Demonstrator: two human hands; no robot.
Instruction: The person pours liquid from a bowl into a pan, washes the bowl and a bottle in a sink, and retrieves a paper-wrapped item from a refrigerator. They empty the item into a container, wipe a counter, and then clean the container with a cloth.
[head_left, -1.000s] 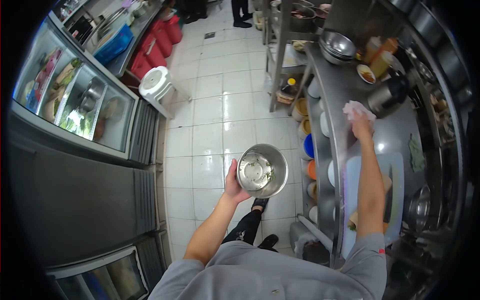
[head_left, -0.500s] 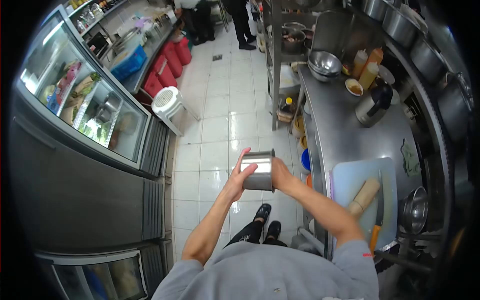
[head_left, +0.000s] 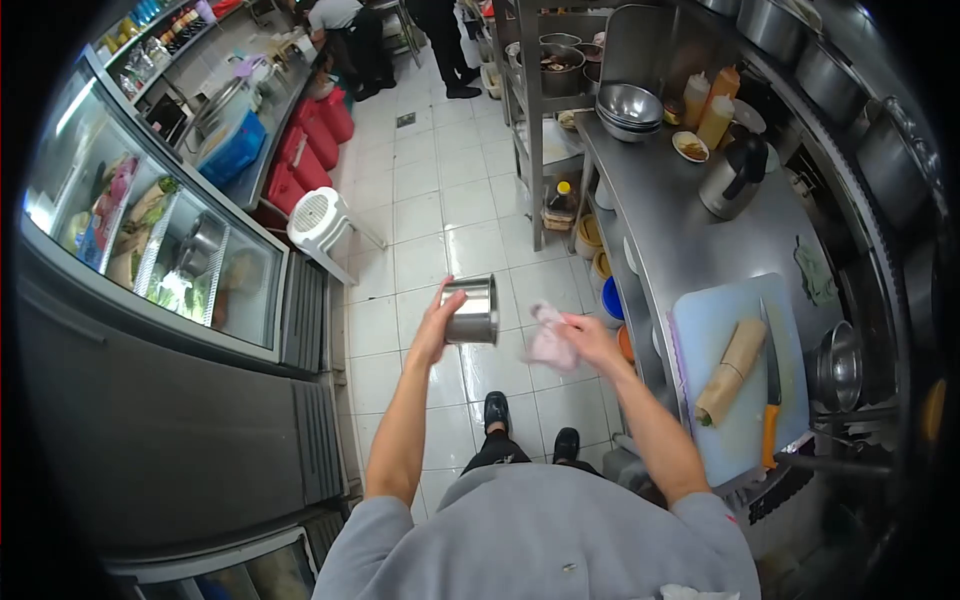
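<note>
My left hand (head_left: 434,325) grips a shiny steel pot (head_left: 472,310), tipped on its side with its mouth facing right. It is held in the air above the tiled floor. Apart from the pot, on its right, my right hand (head_left: 592,340) is closed on a pale pink cloth (head_left: 552,340) that is blurred by motion. To the right, a light blue cutting board (head_left: 700,310) lies on the steel counter (head_left: 680,240). On the board are a brown paper-wrapped roll (head_left: 733,372) and a knife (head_left: 771,400) with an orange handle.
Steel bowls (head_left: 628,108), squeeze bottles (head_left: 714,122) and a flask (head_left: 732,178) stand along the counter. A white stool (head_left: 322,218) and a glass-door fridge (head_left: 165,230) are on the left. Two people (head_left: 436,40) stand at the far end of the aisle.
My right hand has come out of the pot's mouth and moved right with the cloth. The pot has shifted left in my left hand, and the view has turned slightly.
</note>
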